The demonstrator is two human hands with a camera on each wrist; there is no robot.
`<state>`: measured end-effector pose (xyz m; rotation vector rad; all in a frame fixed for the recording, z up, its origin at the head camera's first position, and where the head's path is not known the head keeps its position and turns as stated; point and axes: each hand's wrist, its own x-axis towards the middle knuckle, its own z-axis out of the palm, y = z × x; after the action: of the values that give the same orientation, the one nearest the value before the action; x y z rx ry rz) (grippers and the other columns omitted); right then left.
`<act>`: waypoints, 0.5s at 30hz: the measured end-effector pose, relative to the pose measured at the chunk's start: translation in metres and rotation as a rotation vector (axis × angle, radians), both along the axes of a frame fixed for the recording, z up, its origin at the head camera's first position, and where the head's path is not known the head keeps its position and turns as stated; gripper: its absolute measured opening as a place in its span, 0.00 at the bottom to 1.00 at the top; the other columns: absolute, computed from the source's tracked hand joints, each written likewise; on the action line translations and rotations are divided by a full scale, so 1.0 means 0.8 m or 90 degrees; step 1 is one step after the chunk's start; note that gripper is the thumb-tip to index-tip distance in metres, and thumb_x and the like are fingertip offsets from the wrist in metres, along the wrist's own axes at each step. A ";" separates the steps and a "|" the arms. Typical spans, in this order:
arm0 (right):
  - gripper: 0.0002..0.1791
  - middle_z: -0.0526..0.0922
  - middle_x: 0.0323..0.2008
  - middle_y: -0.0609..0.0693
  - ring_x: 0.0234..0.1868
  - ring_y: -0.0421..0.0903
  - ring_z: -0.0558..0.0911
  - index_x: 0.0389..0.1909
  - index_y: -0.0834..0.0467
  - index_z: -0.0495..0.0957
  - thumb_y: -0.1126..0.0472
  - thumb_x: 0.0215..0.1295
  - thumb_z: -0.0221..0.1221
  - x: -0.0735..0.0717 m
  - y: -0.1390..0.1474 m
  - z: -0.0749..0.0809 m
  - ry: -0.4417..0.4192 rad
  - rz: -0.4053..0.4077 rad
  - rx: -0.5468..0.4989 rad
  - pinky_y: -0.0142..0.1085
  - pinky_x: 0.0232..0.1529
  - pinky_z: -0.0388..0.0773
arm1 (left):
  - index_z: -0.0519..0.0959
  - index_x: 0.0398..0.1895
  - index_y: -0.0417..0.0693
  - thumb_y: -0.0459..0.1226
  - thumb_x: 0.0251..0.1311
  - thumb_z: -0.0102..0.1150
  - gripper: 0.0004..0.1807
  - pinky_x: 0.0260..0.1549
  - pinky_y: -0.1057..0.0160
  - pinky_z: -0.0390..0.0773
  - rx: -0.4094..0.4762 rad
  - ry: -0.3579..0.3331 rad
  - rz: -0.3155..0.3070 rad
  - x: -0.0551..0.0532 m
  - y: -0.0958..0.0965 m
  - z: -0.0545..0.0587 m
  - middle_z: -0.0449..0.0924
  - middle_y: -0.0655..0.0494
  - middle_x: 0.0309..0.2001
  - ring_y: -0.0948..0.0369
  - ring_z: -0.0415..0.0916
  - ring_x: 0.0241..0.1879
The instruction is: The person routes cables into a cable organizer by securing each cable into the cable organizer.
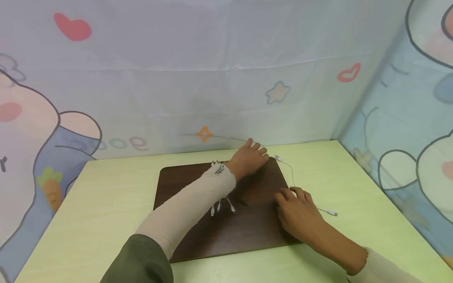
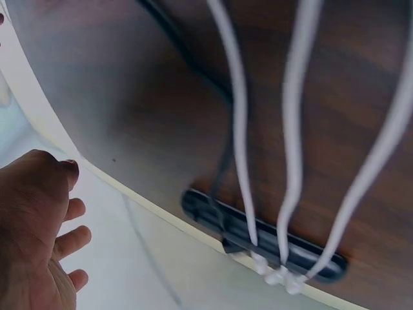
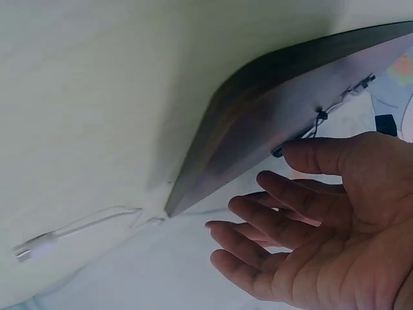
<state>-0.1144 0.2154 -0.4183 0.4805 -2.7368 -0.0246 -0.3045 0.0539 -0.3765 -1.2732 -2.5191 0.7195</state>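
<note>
A dark brown wood-grain board [image 1: 255,224] lies on the table. My left hand [image 1: 247,160] hovers at its far right corner, fingers loosely spread and holding nothing. By the board's right edge is my right hand [image 1: 299,212], its fingers slightly bent around nothing. A loose white cable [image 1: 292,173] runs along the table beside the board, partly hidden behind the right hand. In the left wrist view, a black cable holder [image 2: 332,268] sits at the board's far edge. Three white cables [image 2: 293,129] and one black cable [image 2: 187,55] run from it across the board.
Pale yellow tabletop [image 1: 116,196] surrounds the board. A printed cloth [image 1: 159,90] with cartoon figures hangs behind and at the sides. White cable ends [image 1: 231,208] show below my left forearm, which covers part of the board.
</note>
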 end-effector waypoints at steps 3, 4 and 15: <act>0.15 0.87 0.58 0.58 0.64 0.68 0.84 0.51 0.57 0.82 0.64 0.68 0.75 0.003 0.006 -0.002 -0.009 -0.012 -0.001 0.65 0.62 0.83 | 0.81 0.73 0.61 0.40 0.89 0.52 0.18 0.83 0.46 0.67 0.000 0.001 -0.005 0.001 0.009 -0.002 0.81 0.62 0.73 0.55 0.75 0.77; 0.15 0.88 0.58 0.58 0.63 0.68 0.84 0.51 0.57 0.82 0.64 0.68 0.75 0.004 0.008 -0.002 -0.010 -0.016 -0.001 0.65 0.61 0.83 | 0.81 0.73 0.61 0.41 0.89 0.52 0.18 0.83 0.47 0.67 0.000 0.000 -0.006 0.002 0.011 -0.003 0.81 0.62 0.73 0.55 0.76 0.77; 0.14 0.88 0.58 0.59 0.63 0.68 0.84 0.51 0.57 0.82 0.65 0.69 0.74 0.019 0.030 -0.009 -0.006 -0.038 0.002 0.65 0.59 0.84 | 0.82 0.74 0.61 0.41 0.91 0.48 0.19 0.82 0.48 0.68 -0.004 0.014 -0.013 0.010 0.042 -0.010 0.82 0.64 0.72 0.58 0.78 0.74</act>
<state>-0.0995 0.2394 -0.4255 0.4007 -2.7608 -0.0426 -0.2964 0.0878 -0.3843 -1.2844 -2.4849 0.7327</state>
